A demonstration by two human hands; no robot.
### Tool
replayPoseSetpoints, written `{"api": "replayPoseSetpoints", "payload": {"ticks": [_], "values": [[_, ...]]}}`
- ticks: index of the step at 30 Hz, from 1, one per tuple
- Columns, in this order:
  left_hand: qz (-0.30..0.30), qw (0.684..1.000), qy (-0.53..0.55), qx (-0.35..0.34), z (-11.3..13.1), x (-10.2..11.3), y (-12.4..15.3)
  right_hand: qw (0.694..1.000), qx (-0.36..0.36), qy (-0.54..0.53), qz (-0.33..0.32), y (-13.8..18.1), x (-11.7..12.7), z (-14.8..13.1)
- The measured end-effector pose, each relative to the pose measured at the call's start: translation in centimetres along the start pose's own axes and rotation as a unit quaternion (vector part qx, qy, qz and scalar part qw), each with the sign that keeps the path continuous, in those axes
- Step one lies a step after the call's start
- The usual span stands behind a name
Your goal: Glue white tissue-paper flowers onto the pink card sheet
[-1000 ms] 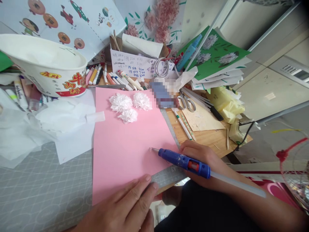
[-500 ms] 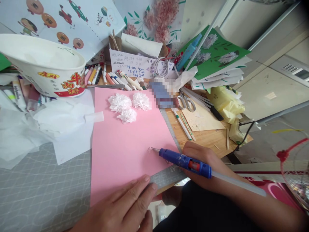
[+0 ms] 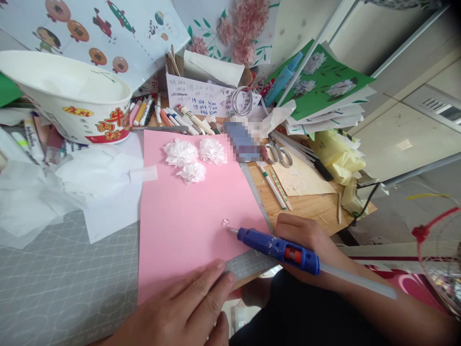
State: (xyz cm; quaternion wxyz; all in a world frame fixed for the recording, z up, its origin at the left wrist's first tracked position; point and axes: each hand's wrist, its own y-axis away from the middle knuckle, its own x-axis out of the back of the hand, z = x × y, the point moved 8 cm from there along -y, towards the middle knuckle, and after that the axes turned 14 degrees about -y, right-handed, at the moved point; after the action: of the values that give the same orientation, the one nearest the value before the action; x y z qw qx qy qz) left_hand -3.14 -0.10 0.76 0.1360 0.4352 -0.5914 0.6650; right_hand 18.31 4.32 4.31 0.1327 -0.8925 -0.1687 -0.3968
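Observation:
A sheet of pink paper (image 3: 180,216) lies on the grey cutting mat (image 3: 97,274). Three white tissue-paper flowers (image 3: 190,171) sit together on its upper part. My right hand (image 3: 306,240) is closed round a blue hot glue gun (image 3: 266,242), with a translucent glue stick (image 3: 360,278) poking out of its back end. Its thin nozzle points left at a clear glue blob (image 3: 225,223) on the paper; whether the two still touch, I cannot tell. With fingers stretched out, my left hand (image 3: 183,302) rests flat on the sheet's near edge.
At left stand a paper noodle bowl (image 3: 79,101) and crumpled white tissue (image 3: 86,173). Several markers (image 3: 187,120), a partly blurred phone (image 3: 243,139) and scissors (image 3: 279,151) lie behind. Green flower cards (image 3: 324,81) lean at the back right, near a yellow pack (image 3: 334,154).
The glue gun's nozzle has tilted and drawn slightly down and right from the glue blob. My left hand stays in place, and the view has shifted a little.

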Motion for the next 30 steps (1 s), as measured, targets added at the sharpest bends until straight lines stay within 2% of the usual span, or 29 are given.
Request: {"api": "replayPoseSetpoints", "payload": {"ticks": [2, 8, 15, 21, 26, 30], "values": [[-0.003, 1.0, 0.001, 0.007, -0.1, -0.1, 0.0, 1.0, 0.017, 0.005, 0.007, 0.0, 0.0, -0.1], [0.002, 1.0, 0.007, 0.02, -0.2, -0.1, 0.2, 0.998, -0.009, -0.051, -0.033, -0.4, -0.6, 0.1], [-0.005, 1.0, 0.014, 0.013, -0.3, -0.1, -0.1, 1.0, 0.018, 0.008, -0.008, -0.5, 0.1, -0.3], [-0.006, 1.0, 0.023, 0.01, -0.2, -0.1, 0.3, 0.995, -0.045, -0.019, -0.083, -0.5, 0.0, -0.2], [-0.002, 1.0, 0.016, 0.013, -0.3, 0.2, -0.1, 1.0, -0.031, -0.003, -0.005, -0.2, 0.5, 0.1], [0.001, 1.0, 0.003, 0.002, -0.3, 0.2, -0.6, 0.998, -0.059, -0.009, -0.003, 0.1, 0.0, 0.9]]}}
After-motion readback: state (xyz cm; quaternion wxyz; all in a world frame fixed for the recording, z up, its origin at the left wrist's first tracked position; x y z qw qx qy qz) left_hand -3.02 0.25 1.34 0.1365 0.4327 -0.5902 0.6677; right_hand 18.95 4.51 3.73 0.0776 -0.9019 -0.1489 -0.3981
